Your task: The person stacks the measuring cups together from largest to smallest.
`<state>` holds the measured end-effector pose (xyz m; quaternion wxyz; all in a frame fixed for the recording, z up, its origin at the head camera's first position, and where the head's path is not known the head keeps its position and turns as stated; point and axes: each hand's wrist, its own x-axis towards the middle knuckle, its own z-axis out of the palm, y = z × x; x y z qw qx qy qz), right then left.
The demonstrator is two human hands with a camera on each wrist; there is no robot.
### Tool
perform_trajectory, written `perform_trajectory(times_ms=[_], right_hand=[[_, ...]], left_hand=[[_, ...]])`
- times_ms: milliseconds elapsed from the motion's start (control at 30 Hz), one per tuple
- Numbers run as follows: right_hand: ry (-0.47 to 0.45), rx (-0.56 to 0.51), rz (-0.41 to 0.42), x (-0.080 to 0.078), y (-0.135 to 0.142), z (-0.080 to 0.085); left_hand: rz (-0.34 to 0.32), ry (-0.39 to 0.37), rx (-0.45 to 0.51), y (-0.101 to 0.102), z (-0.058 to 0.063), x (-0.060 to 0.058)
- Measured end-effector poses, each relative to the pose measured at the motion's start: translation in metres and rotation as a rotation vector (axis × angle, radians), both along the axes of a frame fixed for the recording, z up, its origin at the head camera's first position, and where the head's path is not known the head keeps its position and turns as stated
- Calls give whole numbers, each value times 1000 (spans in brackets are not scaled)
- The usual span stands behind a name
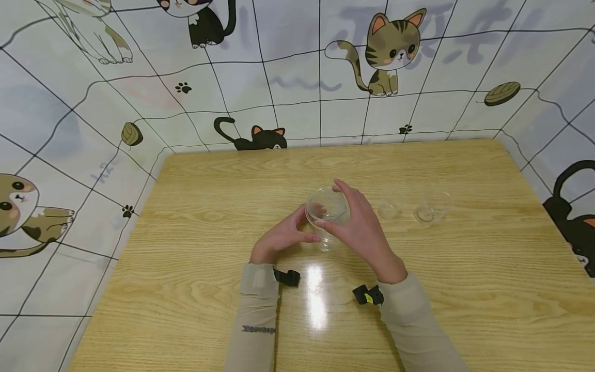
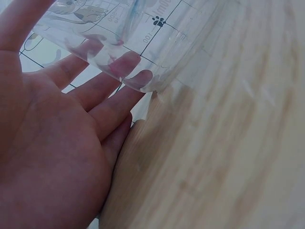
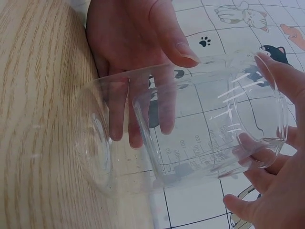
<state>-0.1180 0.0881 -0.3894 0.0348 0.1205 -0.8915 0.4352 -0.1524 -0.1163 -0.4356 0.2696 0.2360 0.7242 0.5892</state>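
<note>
Head view took in, largest first, a wall (image 1: 321, 77) of white squares printed with cartoon cats, and before it the pale wooden bench (image 1: 162, 289). Two beige sleeves (image 1: 255, 320) reached over it from the near edge. Right grip (image 1: 364, 222), a bare hand, held the rim end of a clear beaker with thumb and fingers spread around it. Left grip (image 1: 285, 235) lay loose, its fingers nearly straight and touching the glass on the opposite side. Between them, around the bench's middle, the larger clear outer beaker (image 3: 119, 167) enclosed the inner beaker (image 3: 205, 119), whose base stood short of the outer one's; whether the pair touched the bench I could not tell. Well to their right stood two small clear vessels (image 1: 424, 213), near each other. Black wrist straps (image 1: 288, 278) showed at the cuffs. Smallest were the printed volume marks (image 3: 193, 152), reading backwards in the right-wrist view.
</note>
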Motion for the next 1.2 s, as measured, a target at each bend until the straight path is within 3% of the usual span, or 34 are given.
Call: perform_trajectory(times_ms=[333, 567, 700, 833, 1067, 1200], right_hand=[[-16, -27, 0, 1, 1, 0], [-15, -28, 3, 1, 2, -1], [-12, -26, 5, 1, 2, 0], [-8, -29, 8, 1, 2, 0], [-16, -35, 9, 1, 2, -1], [-19, -30, 13, 1, 2, 0]], left_hand=[[-2, 1, 34, 0, -1, -1], [28, 28, 27, 0, -22, -7], [32, 34, 26, 0, -26, -8], [35, 15, 24, 0, -23, -7], [23, -35, 2, 1, 3, 2], [31, -44, 7, 1, 3, 2]])
